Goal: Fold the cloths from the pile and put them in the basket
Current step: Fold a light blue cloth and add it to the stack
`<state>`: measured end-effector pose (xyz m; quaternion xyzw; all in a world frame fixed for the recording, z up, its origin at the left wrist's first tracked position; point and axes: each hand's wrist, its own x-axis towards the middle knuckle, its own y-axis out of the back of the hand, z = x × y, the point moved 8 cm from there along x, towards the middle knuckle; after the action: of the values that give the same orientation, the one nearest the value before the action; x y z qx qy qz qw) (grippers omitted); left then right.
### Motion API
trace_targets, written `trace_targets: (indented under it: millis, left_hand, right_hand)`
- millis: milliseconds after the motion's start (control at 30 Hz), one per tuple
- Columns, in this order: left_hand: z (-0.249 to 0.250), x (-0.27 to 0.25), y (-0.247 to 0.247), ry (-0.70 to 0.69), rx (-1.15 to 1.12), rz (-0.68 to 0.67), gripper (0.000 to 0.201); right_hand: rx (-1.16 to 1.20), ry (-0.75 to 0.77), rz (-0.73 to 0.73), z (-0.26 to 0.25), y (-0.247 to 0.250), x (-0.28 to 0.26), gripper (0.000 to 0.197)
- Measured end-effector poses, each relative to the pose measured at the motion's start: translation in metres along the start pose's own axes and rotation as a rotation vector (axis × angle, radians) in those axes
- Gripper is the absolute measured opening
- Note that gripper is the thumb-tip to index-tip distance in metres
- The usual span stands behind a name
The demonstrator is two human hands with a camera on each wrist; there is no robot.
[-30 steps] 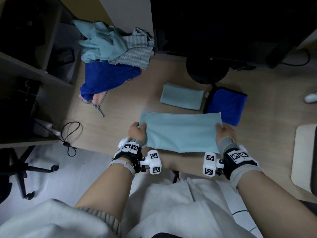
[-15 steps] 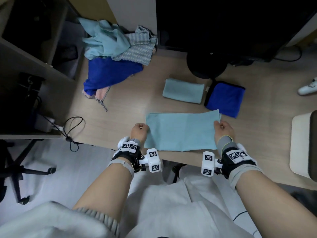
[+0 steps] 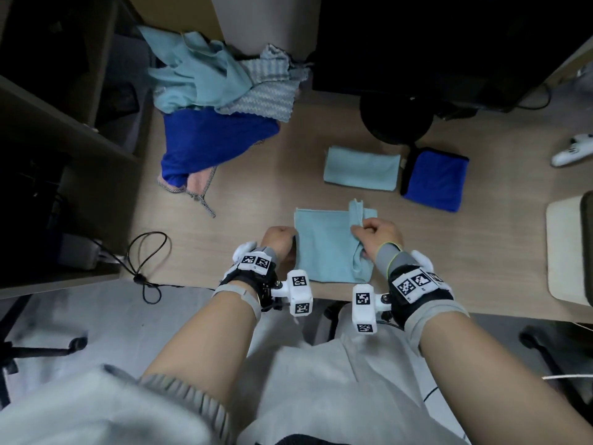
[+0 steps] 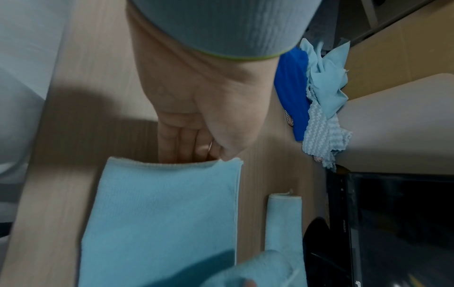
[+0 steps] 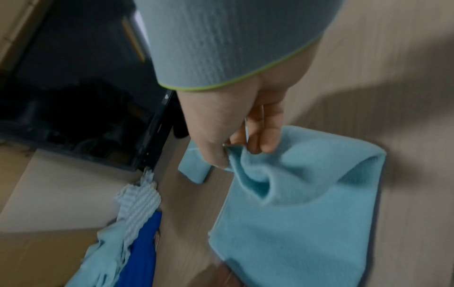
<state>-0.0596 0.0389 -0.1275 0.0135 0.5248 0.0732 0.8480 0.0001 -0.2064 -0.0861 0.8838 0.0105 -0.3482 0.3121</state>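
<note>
Fingers at both short ends of the light blue cloth, lower centre of the frame.
Left hand curls on its left edge; right hand pinches the right edge, lifted. It looks soft, light, limp: better held at corners. No basket is visible.

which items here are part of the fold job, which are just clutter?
Job:
light blue cloth, pinched by right hand, left hand at its other edge
unfolded pile
folded light blue cloth
folded dark blue cloth

Clutter:
black cable loop
monitor base
white controller

No basket visible.
</note>
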Motion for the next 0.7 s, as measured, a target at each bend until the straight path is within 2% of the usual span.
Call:
trace_targets:
  millis: [100, 300, 500, 700]
  left_hand:
    - [0.006, -0.009, -0.003, 0.028, -0.081, -0.057, 0.023]
    - [0.005, -0.004, -0.006, 0.05, -0.052, -0.15, 0.016]
    - [0.006, -0.002, -0.003, 0.036, -0.038, -0.179, 0.014]
    - [0.002, -0.001, -0.004, 0.026, -0.048, -0.238, 0.019]
  right_hand:
    - [-0.129, 0.033, -0.048, -0.015, -0.028, -0.004, 0.01]
    - [-0.294, 0.017, -0.15, -0.025, -0.072, -0.012, 0.031]
    - [-0.225, 0.028, -0.171, -0.03, -0.096, -0.017, 0.039]
    - [-0.147, 0.045, -0.143, -0.036, -0.107, -0.016, 0.036]
